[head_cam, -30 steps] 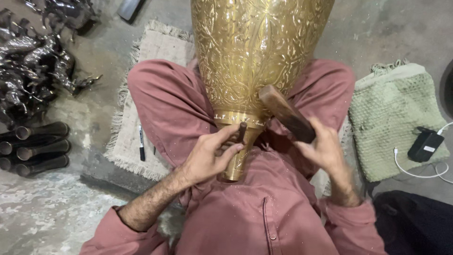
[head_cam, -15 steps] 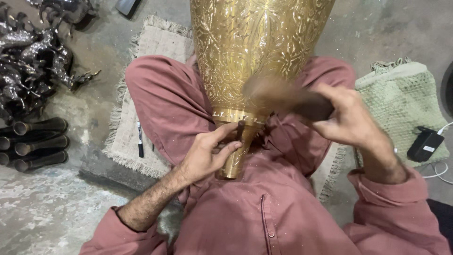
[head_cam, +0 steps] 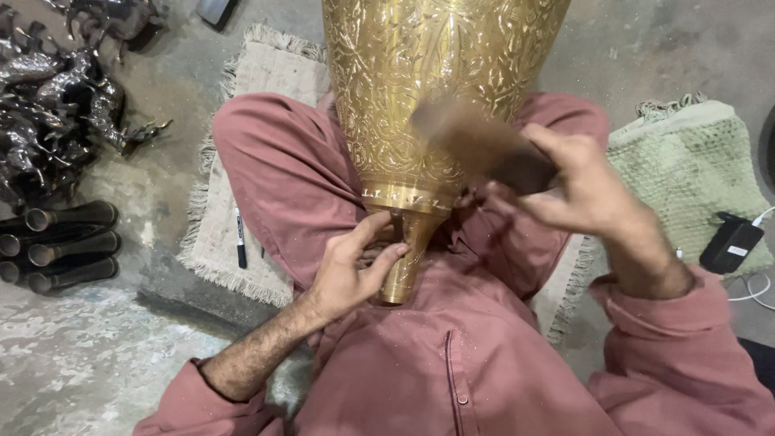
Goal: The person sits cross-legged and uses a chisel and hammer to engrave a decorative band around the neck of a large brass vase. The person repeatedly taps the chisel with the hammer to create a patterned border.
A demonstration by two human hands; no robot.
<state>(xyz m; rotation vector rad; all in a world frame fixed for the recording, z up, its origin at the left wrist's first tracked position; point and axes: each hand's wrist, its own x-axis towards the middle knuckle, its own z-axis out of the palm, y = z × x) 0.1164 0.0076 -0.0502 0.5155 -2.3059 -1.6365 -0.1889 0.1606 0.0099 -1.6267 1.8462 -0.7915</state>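
Concrete floor; left hand [head_cam: 351, 270] curled pinching brass vase [head_cam: 436, 89] neck; right hand [head_cam: 585, 190] raised, clenching blurred mallet [head_cam: 476, 145].

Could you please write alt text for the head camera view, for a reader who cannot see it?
A seated person in a dusty pink garment steadies a large engraved brass vase with the left hand, while the right hand swings a blurred brown wooden mallet.

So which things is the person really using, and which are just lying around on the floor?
In use:
- brass vase, engraved, lying on the lap
- left hand, at the vase's narrow neck
- right hand, holding the blurred wooden mallet

Lying about:
- dark metal horse figures
- dark tubes
- marker pen on the fringed mat
- green cloth
- black charger
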